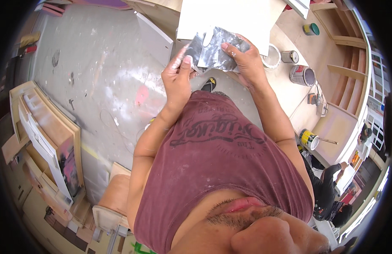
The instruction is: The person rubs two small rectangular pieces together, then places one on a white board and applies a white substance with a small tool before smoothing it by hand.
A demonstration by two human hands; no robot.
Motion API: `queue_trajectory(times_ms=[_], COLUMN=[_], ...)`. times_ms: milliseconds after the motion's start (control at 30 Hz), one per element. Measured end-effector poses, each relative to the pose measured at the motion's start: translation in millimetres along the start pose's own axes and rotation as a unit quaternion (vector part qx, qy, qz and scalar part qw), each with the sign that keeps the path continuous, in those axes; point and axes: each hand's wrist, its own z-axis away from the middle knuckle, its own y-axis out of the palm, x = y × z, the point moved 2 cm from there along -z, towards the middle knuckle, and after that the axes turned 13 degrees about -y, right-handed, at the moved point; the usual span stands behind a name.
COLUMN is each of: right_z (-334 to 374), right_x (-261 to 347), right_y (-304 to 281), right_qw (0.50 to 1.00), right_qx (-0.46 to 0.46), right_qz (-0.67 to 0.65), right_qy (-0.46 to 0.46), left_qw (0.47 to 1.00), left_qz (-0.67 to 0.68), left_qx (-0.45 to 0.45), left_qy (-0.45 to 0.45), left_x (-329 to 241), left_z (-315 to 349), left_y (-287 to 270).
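My right hand [249, 59] grips a flat, flexible metal putty spreader [223, 55] smeared with white, thumb on top and fingers beneath. In my left hand [179, 76] is a second, darker metal spreader [195, 50], pinched at its edge, with white paste on the fingers. The two plates overlap between my hands. A thick white dab of putty [208, 36] sits where they meet, at their far edge. Just beyond lies a white panel [223, 15] on the bench.
Along the bench [285, 36] at right stand a white ring-shaped roll [272, 56], paint cans [302, 75], a green-lidded tin [311, 29] and a yellow-labelled can with a stick [308, 139]. Wooden panels [56, 139] lean at left. Another person [329, 186] works at lower right.
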Motion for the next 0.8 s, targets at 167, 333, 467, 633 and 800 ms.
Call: queue_trajectory(times_ms=[167,333,467,633,800], right_z=[-24,-126,-241,-315,-329], right_x=[18,88,51,8,-8], right_y=[5,10,14,22,11], right_qw=[0.998,0.863,0.756,0.656,0.641], right_qx=[0.004,0.078,0.211,0.284,0.269], right_qz=[0.05,0.346,0.542,0.677,0.702], right_qy=[-0.041,-0.359,-0.301,-0.175,-0.158], left_qw=[0.988,0.995,0.993,0.99,0.989], left_qz=[-0.142,0.063,0.103,0.114,0.111], left_qx=[-0.029,-0.069,-0.06,-0.085,-0.095], left_qy=[-0.053,-0.034,-0.015,-0.019,-0.014], left_x=[12,-2,-18,-37,-56], left_z=[18,-3,-1,-6,-17], left_y=[-29,-91,-137,-166,-189])
